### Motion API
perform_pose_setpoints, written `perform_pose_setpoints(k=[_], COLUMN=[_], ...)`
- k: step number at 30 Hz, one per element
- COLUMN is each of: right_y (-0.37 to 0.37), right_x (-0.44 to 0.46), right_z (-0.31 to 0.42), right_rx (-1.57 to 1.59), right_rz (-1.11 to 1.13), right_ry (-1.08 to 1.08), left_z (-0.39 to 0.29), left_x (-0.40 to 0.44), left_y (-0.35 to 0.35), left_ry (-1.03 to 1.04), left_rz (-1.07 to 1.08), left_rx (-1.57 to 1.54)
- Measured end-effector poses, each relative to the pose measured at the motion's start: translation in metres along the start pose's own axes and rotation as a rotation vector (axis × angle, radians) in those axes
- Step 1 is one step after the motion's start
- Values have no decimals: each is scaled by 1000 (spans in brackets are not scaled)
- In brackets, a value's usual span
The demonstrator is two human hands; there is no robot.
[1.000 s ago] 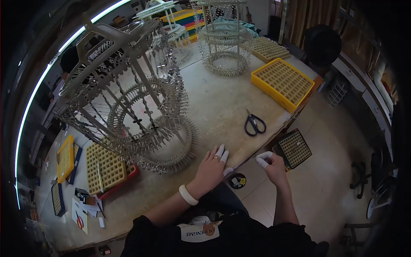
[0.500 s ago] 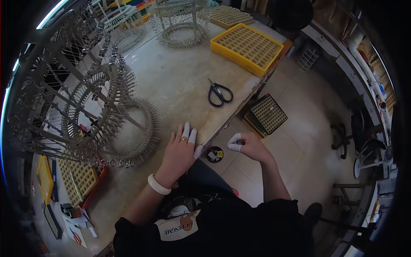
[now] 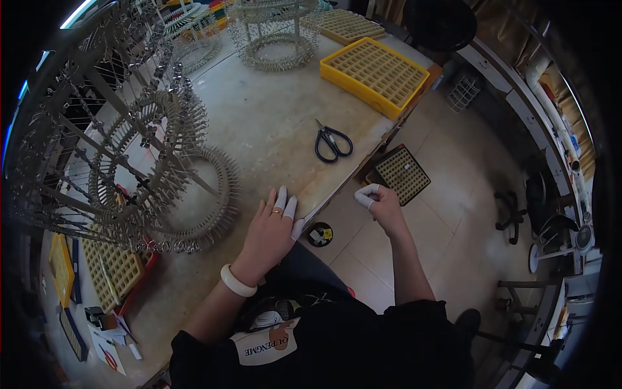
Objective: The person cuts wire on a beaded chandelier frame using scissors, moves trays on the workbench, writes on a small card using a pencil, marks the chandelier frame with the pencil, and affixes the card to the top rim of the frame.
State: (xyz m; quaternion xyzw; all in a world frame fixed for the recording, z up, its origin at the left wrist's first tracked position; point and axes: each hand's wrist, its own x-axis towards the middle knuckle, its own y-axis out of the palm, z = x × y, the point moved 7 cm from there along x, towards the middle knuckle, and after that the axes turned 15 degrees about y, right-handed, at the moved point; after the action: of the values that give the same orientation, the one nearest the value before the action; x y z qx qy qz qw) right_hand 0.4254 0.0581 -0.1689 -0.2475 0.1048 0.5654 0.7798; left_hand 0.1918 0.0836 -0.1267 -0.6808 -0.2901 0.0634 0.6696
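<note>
One pair of scissors, long axis and tips away-leftward; left hand flat, right hand curled shut, hold unclear.

Here the tabletop shows a faint gloss, the big rack dull metal, the yellow tray smooth plastic, my shirt matt cloth.

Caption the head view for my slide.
Left hand flat on a worktop near dark-handled scissors, right hand curled beyond the worktop's edge.
</note>
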Motion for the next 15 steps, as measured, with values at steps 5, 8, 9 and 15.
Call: perform_pose_setpoints(k=[5,8,9,15], right_y=[20,22,21,18], right_x=[7,11,12,12], right_z=[-12,-13,-12,-9], right_rx=[51,50,41,-60], right_rz=[63,62,66,32], right_ry=[3,-2,-4,-6], left_z=[-3,-4,-3,-2], left_x=[1,-7,-10,-15], left_y=[-9,-9,-11,-9], left_ry=[-17,0,-10,-22], left_rz=[-17,-46,-49,-36], left_rx=[-56,-57,-53,-99])
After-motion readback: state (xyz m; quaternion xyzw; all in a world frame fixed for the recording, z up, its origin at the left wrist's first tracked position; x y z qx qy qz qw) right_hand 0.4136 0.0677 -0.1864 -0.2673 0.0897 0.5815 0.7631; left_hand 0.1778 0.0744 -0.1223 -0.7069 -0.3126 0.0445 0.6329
